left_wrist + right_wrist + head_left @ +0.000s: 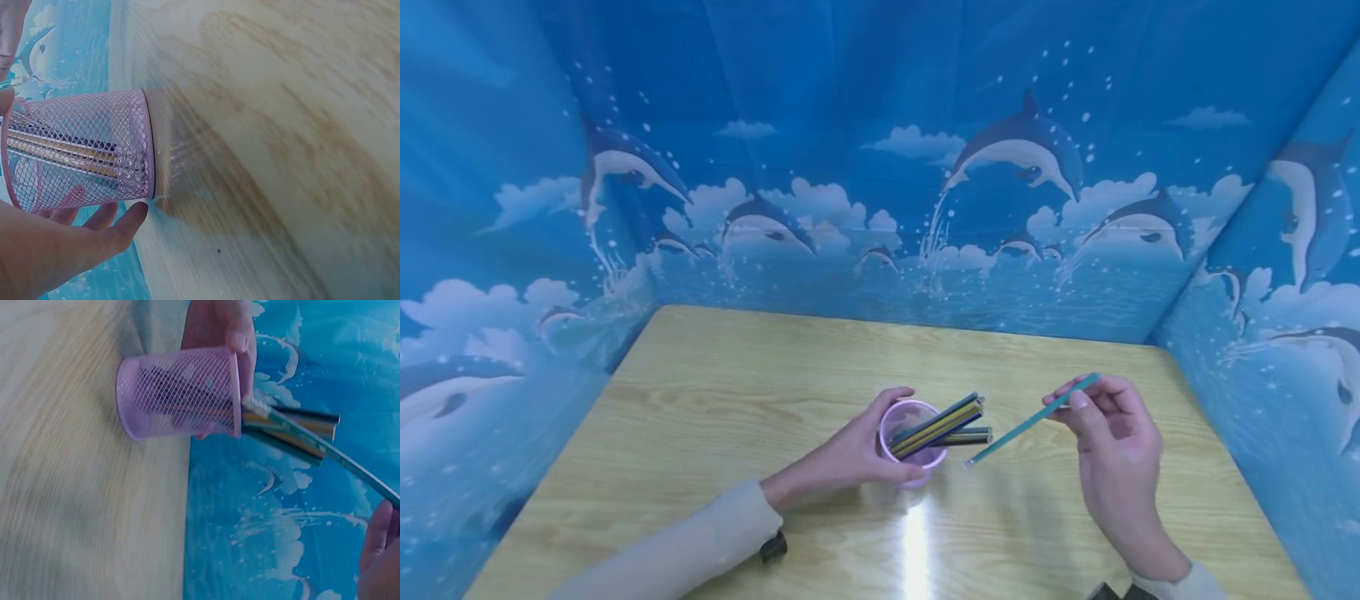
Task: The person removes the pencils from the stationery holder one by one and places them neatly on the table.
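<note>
A pink mesh pencil cup (913,479) stands on the wooden table, with several dark, blue and yellow pencils (936,427) leaning out of it to the right. Around the cup's side curls my left hand (868,450), thumb on the near side and fingers on the far side. My right hand (1120,442) pinches a teal pencil (1022,427) between thumb and fingers, off to the right of the cup. The pencil slants down toward the cup, its lower end apart from the rim in the head view. Through the mesh (81,150), the lower parts of the pencils show.
The wood-grain table (737,367) reaches back to blue sheets (850,108) printed with dolphins, which stand around its back and sides. A bright light reflection lies on the tabletop in front of the cup. A dark band piece (772,547) hangs at the left sleeve.
</note>
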`<state>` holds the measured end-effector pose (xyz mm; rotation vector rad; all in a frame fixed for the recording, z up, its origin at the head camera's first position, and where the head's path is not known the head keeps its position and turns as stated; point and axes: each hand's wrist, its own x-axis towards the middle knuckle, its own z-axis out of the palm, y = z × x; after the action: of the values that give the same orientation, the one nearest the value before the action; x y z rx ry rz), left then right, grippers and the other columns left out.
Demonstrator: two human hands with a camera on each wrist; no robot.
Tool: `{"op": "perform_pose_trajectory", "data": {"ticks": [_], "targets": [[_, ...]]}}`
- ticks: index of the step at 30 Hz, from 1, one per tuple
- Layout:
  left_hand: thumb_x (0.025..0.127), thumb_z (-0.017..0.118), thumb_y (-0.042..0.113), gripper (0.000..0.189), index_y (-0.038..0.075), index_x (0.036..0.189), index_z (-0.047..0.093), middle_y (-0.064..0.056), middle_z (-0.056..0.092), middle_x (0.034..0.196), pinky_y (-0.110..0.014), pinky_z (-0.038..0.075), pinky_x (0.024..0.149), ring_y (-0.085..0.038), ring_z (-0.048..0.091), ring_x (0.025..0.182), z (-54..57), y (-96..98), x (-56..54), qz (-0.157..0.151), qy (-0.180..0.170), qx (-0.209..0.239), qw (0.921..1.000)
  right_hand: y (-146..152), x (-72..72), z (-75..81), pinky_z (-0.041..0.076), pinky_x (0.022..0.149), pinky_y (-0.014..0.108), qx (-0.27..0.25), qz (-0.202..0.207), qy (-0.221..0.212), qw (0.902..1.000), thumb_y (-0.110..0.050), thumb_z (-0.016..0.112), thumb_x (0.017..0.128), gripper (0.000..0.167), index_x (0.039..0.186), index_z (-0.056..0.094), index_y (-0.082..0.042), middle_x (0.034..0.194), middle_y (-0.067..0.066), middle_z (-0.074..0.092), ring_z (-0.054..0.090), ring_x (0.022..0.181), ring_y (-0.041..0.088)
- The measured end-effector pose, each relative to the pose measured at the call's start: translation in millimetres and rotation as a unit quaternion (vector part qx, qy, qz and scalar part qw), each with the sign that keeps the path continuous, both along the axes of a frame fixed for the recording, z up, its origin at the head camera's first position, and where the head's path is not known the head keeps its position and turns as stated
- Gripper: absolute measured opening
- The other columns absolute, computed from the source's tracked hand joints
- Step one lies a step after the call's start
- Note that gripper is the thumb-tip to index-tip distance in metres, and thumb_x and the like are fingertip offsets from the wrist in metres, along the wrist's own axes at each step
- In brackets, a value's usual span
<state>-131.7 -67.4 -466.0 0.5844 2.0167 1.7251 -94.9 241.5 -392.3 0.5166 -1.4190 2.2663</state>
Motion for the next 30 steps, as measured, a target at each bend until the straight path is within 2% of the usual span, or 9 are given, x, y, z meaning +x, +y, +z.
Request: {"op": "perform_pose_trajectory", "data": {"ticks": [3, 7, 10, 14, 19, 22, 25, 28, 30], "targets": [[0.082, 0.098, 0.026, 0.106, 0.031, 0.167, 0.035, -0.015, 0.055, 0.155, -0.035, 0.056, 0.107, -0.029, 0.061, 0.133, -0.8, 0.5, 0.2, 0.000, 0.003, 0.010, 1.0000, 6, -5.5, -1.7, 0.067, 0.083, 0.034, 0.033, -0.011, -0.076, 0.9965, 0.018, 0.051, 0.107, 0.012, 0.117, 0.057, 0.015, 0.106, 0.018, 0.067, 0.074, 0.094, 0.026], [0.083, 0.097, 0.026, 0.099, 0.032, 0.164, 0.039, -0.013, 0.057, 0.154, -0.036, 0.057, 0.106, -0.028, 0.061, 0.133, -2.1, 1.0, 0.8, 0.001, 0.012, 0.013, 0.9998, 13, -14.2, -8.6, 0.066, 0.081, 0.030, 0.087, -0.026, -0.169, 0.9813, 0.008, 0.060, 0.108, 0.012, 0.120, 0.060, 0.009, 0.106, 0.012, 0.069, 0.073, 0.093, 0.020], [0.083, 0.097, 0.027, 0.095, 0.033, 0.161, 0.043, -0.011, 0.058, 0.153, -0.035, 0.056, 0.107, -0.026, 0.061, 0.134, -2.4, 1.6, 0.7, 0.004, 0.022, 0.008, 0.9997, 18, -22.6, -15.7, 0.066, 0.079, 0.028, 0.144, -0.031, -0.217, 0.9650, 0.000, 0.065, 0.109, 0.016, 0.124, 0.063, 0.002, 0.105, 0.008, 0.070, 0.073, 0.093, 0.018], [0.082, 0.098, 0.026, 0.092, 0.033, 0.158, 0.046, -0.008, 0.060, 0.152, -0.037, 0.054, 0.110, -0.025, 0.059, 0.137, -2.0, 2.3, 0.4, 0.007, 0.027, 0.006, 0.9996, 23, -34.9, -25.7, 0.065, 0.080, 0.029, 0.222, -0.020, -0.267, 0.9375, -0.005, 0.065, 0.110, 0.025, 0.135, 0.061, -0.004, 0.104, 0.004, 0.072, 0.074, 0.094, 0.018], [0.083, 0.098, 0.027, 0.091, 0.033, 0.158, 0.046, -0.003, 0.060, 0.152, -0.040, 0.052, 0.112, -0.025, 0.057, 0.138, -2.2, 2.9, 0.5, 0.007, 0.024, 0.003, 0.9997, 26, -47.0, -37.8, 0.065, 0.082, 0.031, 0.301, 0.005, -0.305, 0.9034, -0.004, 0.065, 0.108, 0.045, 0.149, 0.050, 0.002, 0.106, 0.005, 0.075, 0.074, 0.095, 0.018], [0.082, 0.098, 0.027, 0.091, 0.033, 0.157, 0.046, -0.003, 0.060, 0.151, -0.038, 0.054, 0.111, -0.025, 0.058, 0.137, -2.2, 3.5, 0.5, 0.008, 0.024, 0.003, 0.9997, 25, -51.8, -43.7, 0.066, 0.082, 0.033, 0.328, 0.018, -0.313, 0.8914, -0.003, 0.067, 0.106, 0.049, 0.151, 0.049, 0.006, 0.109, 0.010, 0.075, 0.074, 0.092, 0.019], [0.082, 0.098, 0.023, 0.092, 0.027, 0.158, 0.046, -0.006, 0.061, 0.150, -0.035, 0.056, 0.107, -0.026, 0.059, 0.136, -1.5, 4.6, -0.1, 0.005, 0.022, 0.007, 0.9997, 24, -57.0, -50.5, 0.066, 0.080, 0.035, 0.335, 0.030, -0.324, 0.8841, -0.003, 0.069, 0.105, 0.049, 0.148, 0.051, 0.008, 0.113, 0.017, 0.071, 0.074, 0.089, 0.019], [0.082, 0.098, 0.020, 0.091, 0.025, 0.158, 0.047, -0.009, 0.061, 0.150, -0.034, 0.058, 0.105, -0.029, 0.060, 0.136, -2.0, 4.8, -0.6, 0.003, 0.022, 0.014, 0.9997, 24, -63.1, -59.2, 0.067, 0.079, 0.036, 0.349, 0.040, -0.334, 0.8749, -0.003, 0.070, 0.104, 0.048, 0.147, 0.053, 0.009, 0.117, 0.018, 0.067, 0.072, 0.088, 0.016], [0.082, 0.098, 0.021, 0.090, 0.028, 0.157, 0.047, -0.007, 0.061, 0.150, -0.034, 0.057, 0.105, -0.028, 0.059, 0.136, -3.6, 4.2, -0.3, 0.005, 0.022, 0.013, 0.9997, 23, -67.1, -65.3, 0.067, 0.078, 0.036, 0.360, 0.044, -0.340, 0.8679, -0.001, 0.070, 0.102, 0.048, 0.146, 0.055, 0.010, 0.119, 0.018, 0.065, 0.070, 0.089, 0.014]]}}
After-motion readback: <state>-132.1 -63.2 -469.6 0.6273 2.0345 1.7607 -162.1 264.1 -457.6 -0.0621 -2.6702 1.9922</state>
